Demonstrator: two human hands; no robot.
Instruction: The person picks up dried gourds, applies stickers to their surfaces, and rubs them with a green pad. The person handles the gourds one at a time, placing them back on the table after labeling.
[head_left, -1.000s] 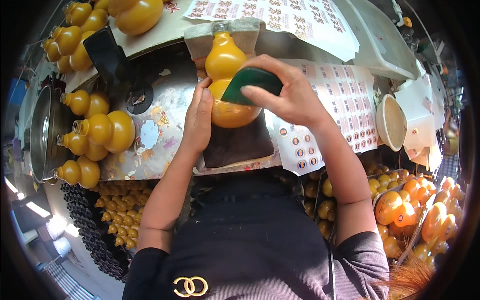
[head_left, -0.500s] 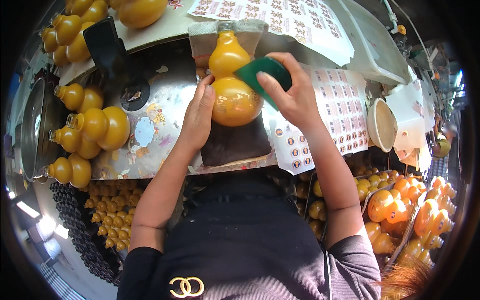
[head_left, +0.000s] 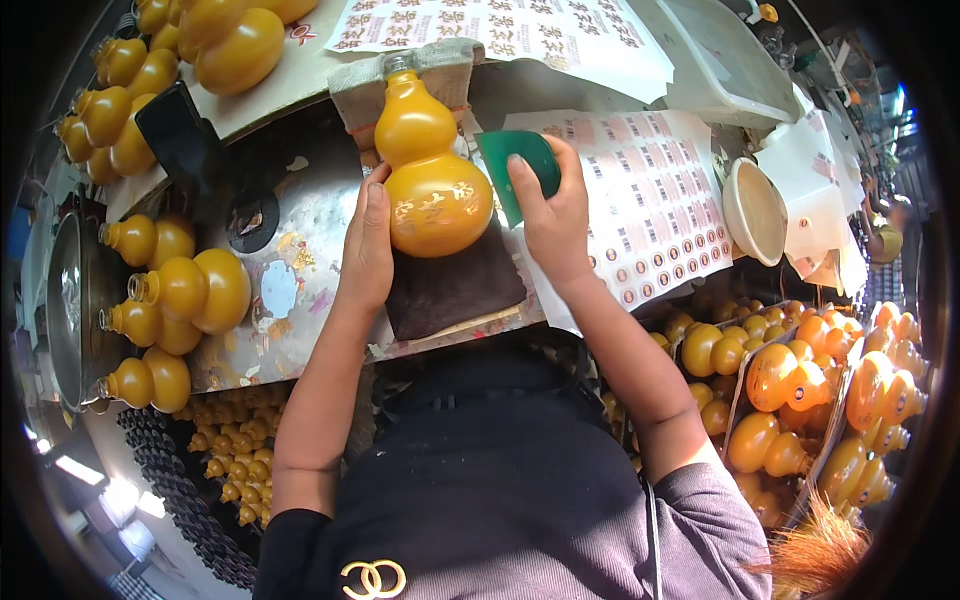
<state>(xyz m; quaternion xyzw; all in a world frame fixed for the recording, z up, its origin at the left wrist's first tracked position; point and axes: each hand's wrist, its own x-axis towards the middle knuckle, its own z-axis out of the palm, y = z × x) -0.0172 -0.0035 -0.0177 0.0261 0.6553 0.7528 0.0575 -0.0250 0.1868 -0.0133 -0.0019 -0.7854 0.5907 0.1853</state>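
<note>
A yellow gourd-shaped bottle (head_left: 440, 195) lies on the work surface, its clear threaded neck on a folded cloth (head_left: 350, 95) and its wide end over a dark pad (head_left: 450, 290). Gold-toned lettering crosses its lower bulb. My left hand (head_left: 370, 245) grips the bottle's left side, some fingers hidden beneath it. To the right, my right hand (head_left: 553, 220) pinches a flat green scraper (head_left: 520, 165) between thumb and fingers. A small gap separates the scraper from the bottle.
More gourd bottles (head_left: 220, 290) lie at the left and far left, near a phone (head_left: 180, 135) on a stand. Printed sticker sheets (head_left: 640, 200) spread rightward, beside a round bowl (head_left: 755, 212) and a translucent bin (head_left: 735, 75). Crates of bottles (head_left: 775, 380) stand lower right.
My right hand has drawn the scraper off the bottle to the right. More lettering shows on the lower bulb. My left hand keeps its hold, and the whole view has shifted.
</note>
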